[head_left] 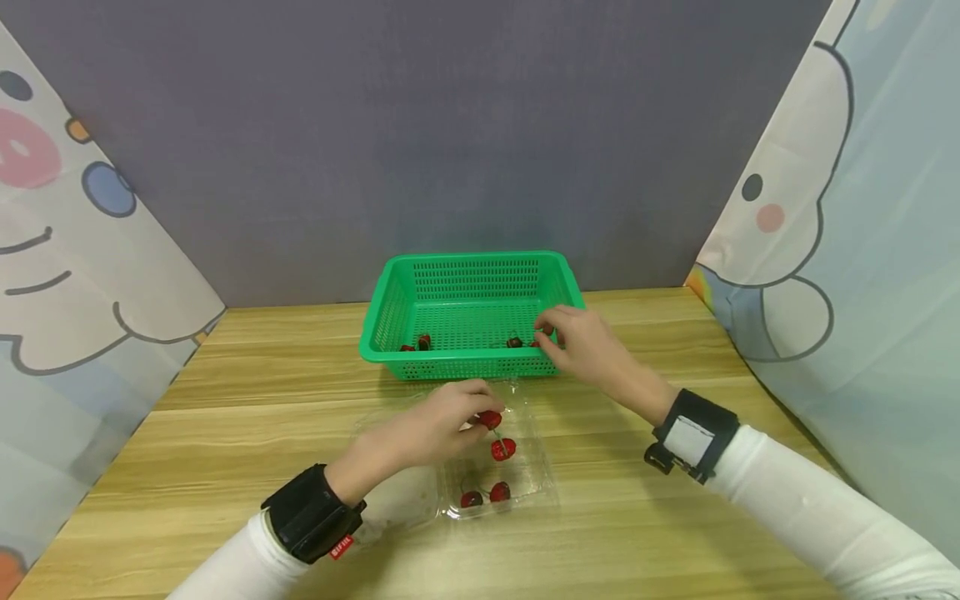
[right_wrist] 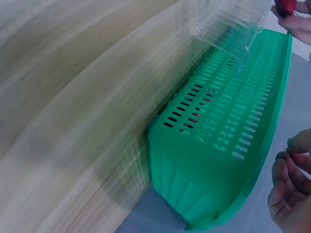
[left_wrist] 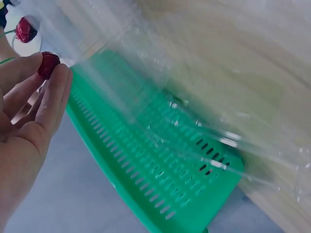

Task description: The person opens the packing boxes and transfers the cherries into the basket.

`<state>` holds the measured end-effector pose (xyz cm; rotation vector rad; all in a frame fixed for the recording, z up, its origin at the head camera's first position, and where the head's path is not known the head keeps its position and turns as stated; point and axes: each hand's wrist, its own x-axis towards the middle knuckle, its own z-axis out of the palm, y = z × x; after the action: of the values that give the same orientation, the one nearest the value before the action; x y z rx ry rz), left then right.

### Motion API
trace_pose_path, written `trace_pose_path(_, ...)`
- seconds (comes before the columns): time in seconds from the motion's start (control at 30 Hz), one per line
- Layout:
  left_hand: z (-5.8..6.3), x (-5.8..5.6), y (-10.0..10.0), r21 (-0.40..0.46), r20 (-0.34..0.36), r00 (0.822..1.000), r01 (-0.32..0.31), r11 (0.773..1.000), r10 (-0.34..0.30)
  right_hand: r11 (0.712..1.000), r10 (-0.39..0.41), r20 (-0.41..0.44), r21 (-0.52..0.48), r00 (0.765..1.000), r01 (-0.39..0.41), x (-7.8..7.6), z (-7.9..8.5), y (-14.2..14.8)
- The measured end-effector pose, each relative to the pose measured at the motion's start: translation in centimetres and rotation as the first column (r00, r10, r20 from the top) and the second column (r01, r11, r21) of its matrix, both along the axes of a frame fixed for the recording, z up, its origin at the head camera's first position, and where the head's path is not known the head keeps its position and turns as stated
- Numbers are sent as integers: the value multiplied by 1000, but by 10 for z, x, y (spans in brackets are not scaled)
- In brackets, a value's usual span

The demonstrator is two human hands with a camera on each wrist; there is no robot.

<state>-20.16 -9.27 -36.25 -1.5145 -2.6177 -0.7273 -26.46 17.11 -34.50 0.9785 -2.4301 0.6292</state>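
Observation:
My left hand (head_left: 450, 421) pinches a red cherry (left_wrist: 48, 65) between thumb and fingers, above a clear plastic clamshell box (head_left: 536, 454). Close by is a second cherry (head_left: 503, 450) with a green stem; whether it hangs or lies in the box I cannot tell. Two darker cherries (head_left: 499, 492) lie near the box's front edge. Over the front right corner of a green slotted basket (head_left: 472, 260) is my right hand (head_left: 581, 342), its fingers loosely bent, with nothing visible between them. Just under its fingertips are a dark cherry (head_left: 513, 342) and another, partly hidden red one.
More cherries (head_left: 424, 342) lie at the basket's front left. The box's lid (head_left: 397, 500) spreads left under my left forearm. Wood-grain tabletop (head_left: 247, 400) surrounds everything, with a grey wall (head_left: 465, 125) behind and cartoon-printed curtains (head_left: 885, 208) on both sides.

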Motion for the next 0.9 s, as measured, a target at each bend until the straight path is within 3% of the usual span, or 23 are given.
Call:
trace_pose_path(0.5, 21, -6, -24, 120, -98, 995, -7, 993, 19, 996, 78, -55, -30, 995, -80, 15, -6, -3)
trace_pose_path(0.9, 29, -12, -33, 167, -177, 981, -53, 985, 83, 978, 198, -48, 70, 979, -194, 30, -14, -16)
